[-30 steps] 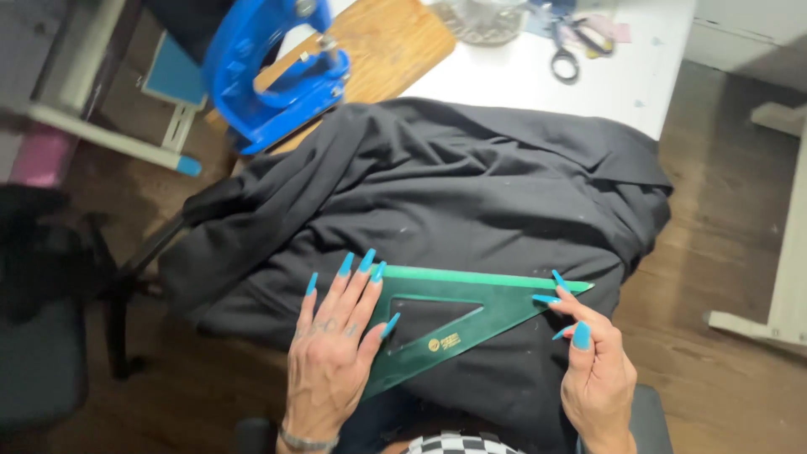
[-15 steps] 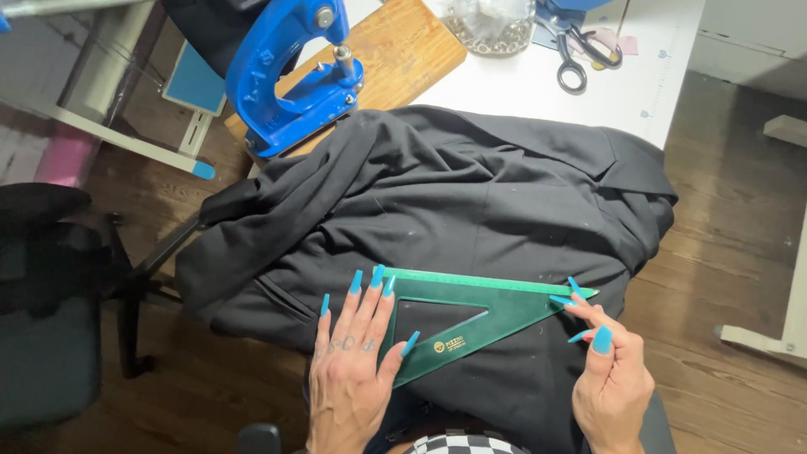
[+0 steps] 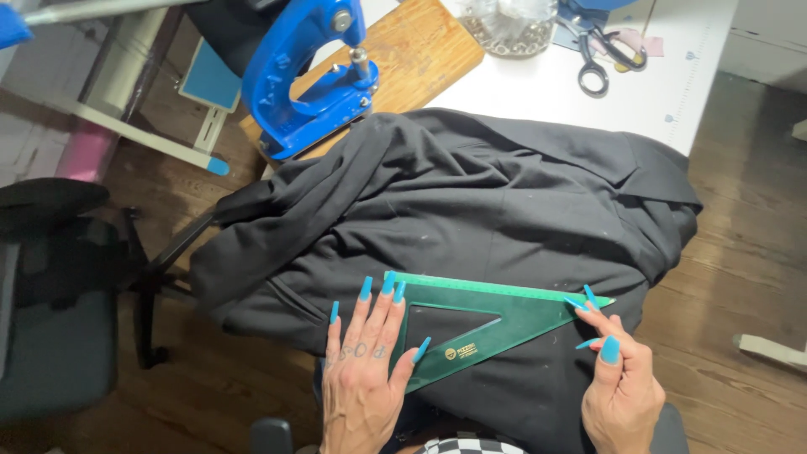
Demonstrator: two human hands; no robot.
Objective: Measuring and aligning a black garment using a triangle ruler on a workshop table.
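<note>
Green triangular set square (image 3: 496, 324) lies flat on the black garment (image 3: 471, 219) draped over the white counter (image 3: 538, 92), long edge running 9 to 3 o'clock. Left hand (image 3: 366, 370), fingers spread, presses its 9 o'clock corner. Right hand (image 3: 622, 387) pinches the 3 o'clock tip. Both hands equally near

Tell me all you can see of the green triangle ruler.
The green triangle ruler looks like translucent plastic, with a triangular cut-out and a graduated long edge. It lies flat on the black garment. The left hand presses its left corner; the right hand pinches its pointed right tip.
</note>
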